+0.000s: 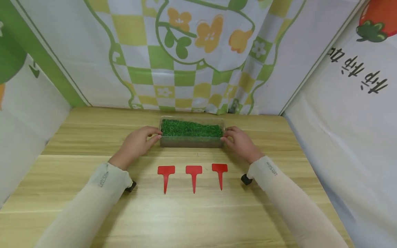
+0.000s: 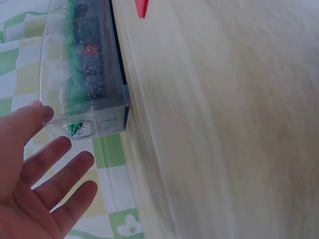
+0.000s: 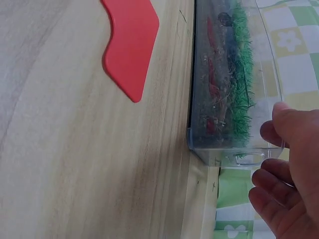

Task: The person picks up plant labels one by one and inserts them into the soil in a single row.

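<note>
- Clear box point(image 1: 191, 142): stands upright at the far part of the wooden table point(image 1: 201, 220), long side toward you; its base appears to sit flat.
- Your left hand point(image 1: 138, 143): thumb and forefinger pinch the box's left end at the rim; the other fingers are loosely spread, below the rim and off the wall.
- Your right hand point(image 1: 240, 143): the same pinch at the box's right end, remaining fingers half curled.
- Done, as judged: green turf point(image 1: 192, 129) is already laid inside the box, and the box is placed or nearly so. Whether you are shifting or merely steadying it, cannot tell.
- Not yet done: left marker point(image 1: 165, 171), middle marker point(image 1: 194, 171) and right marker point(image 1: 220, 168), all red, lie in a row on the near side of the box, stems toward you, untouched. No marker stands in the box.
- Left, as judged: both pinches on the box are yet to be released. Overall, an early stage.
</note>
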Demonstrator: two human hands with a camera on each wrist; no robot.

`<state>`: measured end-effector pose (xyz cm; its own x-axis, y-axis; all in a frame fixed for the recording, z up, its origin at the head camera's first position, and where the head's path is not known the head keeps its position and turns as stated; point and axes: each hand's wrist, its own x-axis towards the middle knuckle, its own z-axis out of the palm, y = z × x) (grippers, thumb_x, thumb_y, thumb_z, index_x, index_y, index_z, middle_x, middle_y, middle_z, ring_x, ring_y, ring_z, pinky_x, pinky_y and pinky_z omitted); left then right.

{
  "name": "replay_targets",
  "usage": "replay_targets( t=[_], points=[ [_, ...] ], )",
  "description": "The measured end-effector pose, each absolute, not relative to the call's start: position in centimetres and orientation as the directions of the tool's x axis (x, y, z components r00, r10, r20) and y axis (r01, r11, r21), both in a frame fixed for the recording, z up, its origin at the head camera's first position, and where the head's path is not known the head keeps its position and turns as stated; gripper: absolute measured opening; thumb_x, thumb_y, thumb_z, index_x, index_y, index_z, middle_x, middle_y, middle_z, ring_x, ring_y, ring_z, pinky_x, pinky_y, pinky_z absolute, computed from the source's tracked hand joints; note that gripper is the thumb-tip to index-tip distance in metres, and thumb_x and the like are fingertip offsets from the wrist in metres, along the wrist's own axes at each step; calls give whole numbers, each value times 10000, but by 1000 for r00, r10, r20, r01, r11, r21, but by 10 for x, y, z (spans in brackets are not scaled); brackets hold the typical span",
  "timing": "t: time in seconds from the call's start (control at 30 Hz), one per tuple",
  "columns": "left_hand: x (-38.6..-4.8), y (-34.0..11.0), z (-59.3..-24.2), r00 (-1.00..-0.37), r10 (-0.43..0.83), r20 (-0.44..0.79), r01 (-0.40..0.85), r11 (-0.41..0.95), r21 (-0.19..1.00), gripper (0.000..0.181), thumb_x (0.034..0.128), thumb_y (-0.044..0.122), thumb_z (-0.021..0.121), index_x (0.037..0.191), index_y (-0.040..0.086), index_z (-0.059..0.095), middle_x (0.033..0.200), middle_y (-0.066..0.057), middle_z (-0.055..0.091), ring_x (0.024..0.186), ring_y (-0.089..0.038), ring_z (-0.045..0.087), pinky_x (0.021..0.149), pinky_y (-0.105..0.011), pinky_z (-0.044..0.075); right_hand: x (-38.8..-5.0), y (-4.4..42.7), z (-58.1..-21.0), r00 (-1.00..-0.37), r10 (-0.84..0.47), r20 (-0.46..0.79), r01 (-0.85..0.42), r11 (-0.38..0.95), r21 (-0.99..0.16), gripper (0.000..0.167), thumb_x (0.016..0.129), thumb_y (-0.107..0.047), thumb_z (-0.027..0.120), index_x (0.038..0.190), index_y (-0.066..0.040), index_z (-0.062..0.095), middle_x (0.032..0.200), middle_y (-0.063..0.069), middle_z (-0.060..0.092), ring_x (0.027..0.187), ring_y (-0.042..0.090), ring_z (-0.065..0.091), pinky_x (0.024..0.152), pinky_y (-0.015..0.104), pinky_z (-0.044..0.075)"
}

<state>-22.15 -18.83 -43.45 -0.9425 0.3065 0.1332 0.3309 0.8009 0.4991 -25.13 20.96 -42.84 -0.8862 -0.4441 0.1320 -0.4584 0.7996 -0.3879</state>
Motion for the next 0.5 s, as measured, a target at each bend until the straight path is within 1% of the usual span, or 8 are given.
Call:
replay_targets(
  t=[0.1, 0.2, 0.3, 0.5],
  points=[
    [-223, -186, -434, -940, 313, 135, 339, 815, 470, 283, 1021, 334, 587, 1193, 149, 714, 1322, -96, 653, 1162, -328, 632, 956, -552, 494, -251, 208, -427, -891, -436, 126, -449, 807, -384, 295, 1000, -318, 626, 1084, -55, 729, 1358, 202, 569, 1251, 369, 566, 1065, 503, 458],
    [-223, -184, -433, -941, 313, 126, 336, 831, 444, 265, 1019, 334, 589, 1155, 150, 723, 1280, -84, 677, 1143, -319, 645, 939, -546, 504, -251, 208, -427, -891, -437, 120, -448, 812, -374, 300, 998, -320, 629, 1085, -53, 735, 1363, 204, 574, 1253, 368, 568, 1065, 498, 459],
    [-223, -182, -432, -944, 307, 121, 328, 838, 436, 259, 1019, 327, 590, 1147, 145, 721, 1269, -86, 681, 1132, -319, 650, 924, -547, 509, -251, 207, -427, -888, -440, 132, -457, 815, -355, 304, 995, -316, 633, 1086, -47, 740, 1352, 206, 586, 1235, 365, 584, 1055, 490, 471],
    [-221, -178, -430, -951, 291, 106, 308, 851, 424, 263, 1015, 337, 594, 1139, 143, 720, 1240, -83, 694, 1054, -307, 678, 856, -526, 531, -248, 207, -427, -880, -452, 148, -475, 821, -317, 292, 990, -300, 643, 1073, -41, 748, 1323, 202, 607, 1196, 361, 611, 1030, 483, 492]
  ],
)
